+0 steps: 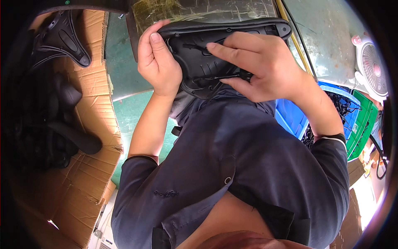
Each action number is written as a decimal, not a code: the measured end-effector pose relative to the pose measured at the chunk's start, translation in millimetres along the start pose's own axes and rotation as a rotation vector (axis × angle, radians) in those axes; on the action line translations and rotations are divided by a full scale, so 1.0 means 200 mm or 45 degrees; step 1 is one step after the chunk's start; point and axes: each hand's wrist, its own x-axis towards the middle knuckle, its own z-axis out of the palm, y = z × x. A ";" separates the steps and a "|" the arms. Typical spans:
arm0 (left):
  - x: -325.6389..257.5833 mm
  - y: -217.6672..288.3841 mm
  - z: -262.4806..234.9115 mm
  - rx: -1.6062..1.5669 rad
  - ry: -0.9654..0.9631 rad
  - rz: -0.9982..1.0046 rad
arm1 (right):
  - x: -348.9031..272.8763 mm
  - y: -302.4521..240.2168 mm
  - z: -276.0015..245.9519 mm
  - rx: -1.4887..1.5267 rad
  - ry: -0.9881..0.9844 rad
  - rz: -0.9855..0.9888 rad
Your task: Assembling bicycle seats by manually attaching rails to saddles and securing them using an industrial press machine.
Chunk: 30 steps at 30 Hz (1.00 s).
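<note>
While its hollow underside faces the wearer, the saddle is held in front of the body at the near edge of the green worktop, its wide end to the left and its narrow nose to the right. The left hand wraps the wide end, its grip closed on the rim, the thumb on the near side; this seems meant to steady the saddle while leaving the hollow open to the other hand.

The right hand lies over the saddle's middle, index and middle fingers reaching into the hollow and the thumb set well apart from them, beside a thin black rod. Black on black hides the contact, so I cannot tell whether that grip pinches the rod or merely rests by it.

To the right of the saddle and nearer the body, a blue bin holds small black parts, with a green bin beyond it; farther right of the saddle stands a fan. Left of the saddle, a cardboard box holds dark moulded pieces, probably kept there within reach.
</note>
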 end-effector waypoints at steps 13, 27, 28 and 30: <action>0.02 0.00 0.02 -0.063 -0.089 0.033 | 0.07 0.09 0.04 0.042 -0.062 -0.215; -0.14 0.22 -0.12 0.448 -0.146 0.192 | 0.36 0.13 -0.23 -0.290 -0.287 -0.510; -0.15 0.21 -0.11 0.438 -0.154 0.200 | 0.32 0.13 -0.21 -0.259 -0.214 -0.445; -0.12 0.22 -0.11 0.410 -0.136 0.281 | 0.25 0.12 -0.17 -0.220 -0.082 -0.325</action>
